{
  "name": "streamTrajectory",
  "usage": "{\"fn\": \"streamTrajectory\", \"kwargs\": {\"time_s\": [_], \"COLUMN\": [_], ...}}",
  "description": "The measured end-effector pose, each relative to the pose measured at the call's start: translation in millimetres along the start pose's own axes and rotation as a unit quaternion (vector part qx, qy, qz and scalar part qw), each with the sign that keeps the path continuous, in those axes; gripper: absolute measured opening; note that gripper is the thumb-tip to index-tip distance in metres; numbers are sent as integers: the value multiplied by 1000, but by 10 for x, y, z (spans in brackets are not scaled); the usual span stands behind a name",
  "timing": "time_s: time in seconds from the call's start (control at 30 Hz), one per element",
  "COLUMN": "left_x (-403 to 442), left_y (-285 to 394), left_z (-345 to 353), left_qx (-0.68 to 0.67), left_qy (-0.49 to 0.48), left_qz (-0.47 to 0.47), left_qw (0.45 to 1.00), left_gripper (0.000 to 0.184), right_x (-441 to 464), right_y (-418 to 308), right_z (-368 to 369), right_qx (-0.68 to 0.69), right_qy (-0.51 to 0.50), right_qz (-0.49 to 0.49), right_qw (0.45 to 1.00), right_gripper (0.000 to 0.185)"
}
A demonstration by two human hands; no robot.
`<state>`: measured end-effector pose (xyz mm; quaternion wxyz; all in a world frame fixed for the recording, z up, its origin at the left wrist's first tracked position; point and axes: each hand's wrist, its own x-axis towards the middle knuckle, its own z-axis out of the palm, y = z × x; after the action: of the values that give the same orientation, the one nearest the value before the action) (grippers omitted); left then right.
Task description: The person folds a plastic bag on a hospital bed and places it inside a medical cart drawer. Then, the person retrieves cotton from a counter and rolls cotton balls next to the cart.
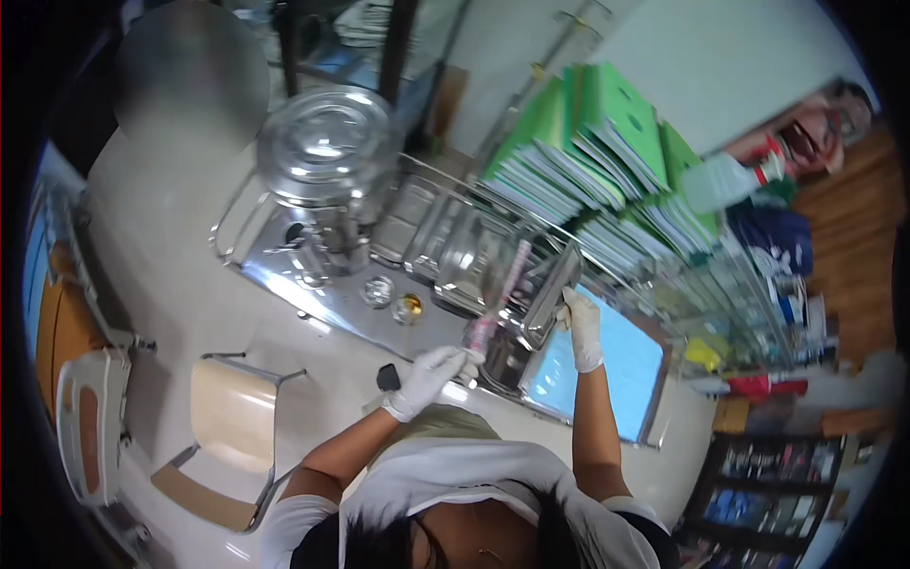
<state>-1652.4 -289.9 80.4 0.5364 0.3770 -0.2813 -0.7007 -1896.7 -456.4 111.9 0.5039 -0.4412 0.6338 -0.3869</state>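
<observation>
From afar, I'd pinch lightly with the left hand (428,377), its fingers holding the pink strip (482,334) over the counter's (353,315) near edge, while the right hand's (586,334) closed fingers steady the tray (547,308).

A slender pink-and-white package (510,282) is slanting far and right from the left fingers (463,358), which are gripping its wider near end above the worktop (353,314); blur is hiding its print. Just to its right, a long, shallow, shiny metal tray (552,302) is tilting, its right edge meeting the right fingers (569,302).
</observation>
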Motion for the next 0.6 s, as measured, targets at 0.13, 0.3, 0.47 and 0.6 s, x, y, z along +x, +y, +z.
{"fn": "streamTrajectory", "kwargs": {"time_s": [0.13, 0.3, 0.47, 0.6], "left_x": [57, 181, 263, 346], "left_y": [-270, -535, -1090, -1290], "left_z": [384, 844, 1139, 1364], "left_qx": [23, 82, 276, 540], "left_qy": [-17, -23, -29, -18], "left_qz": [-31, -39, 35, 118], "left_qw": [999, 996, 960, 833], "left_gripper": [25, 25, 22, 24], "right_x": [-282, -605, -834, -860], "right_y": [132, 478, 1314, 1737], "right_z": [-995, -1909, -2515, -2711], "right_qx": [-15, -44, -112, -122], "right_qy": [53, 122, 149, 112], "right_qz": [10, 32, 60, 62], "right_qw": [998, 991, 981, 984], "right_gripper": [29, 27, 25, 25]}}
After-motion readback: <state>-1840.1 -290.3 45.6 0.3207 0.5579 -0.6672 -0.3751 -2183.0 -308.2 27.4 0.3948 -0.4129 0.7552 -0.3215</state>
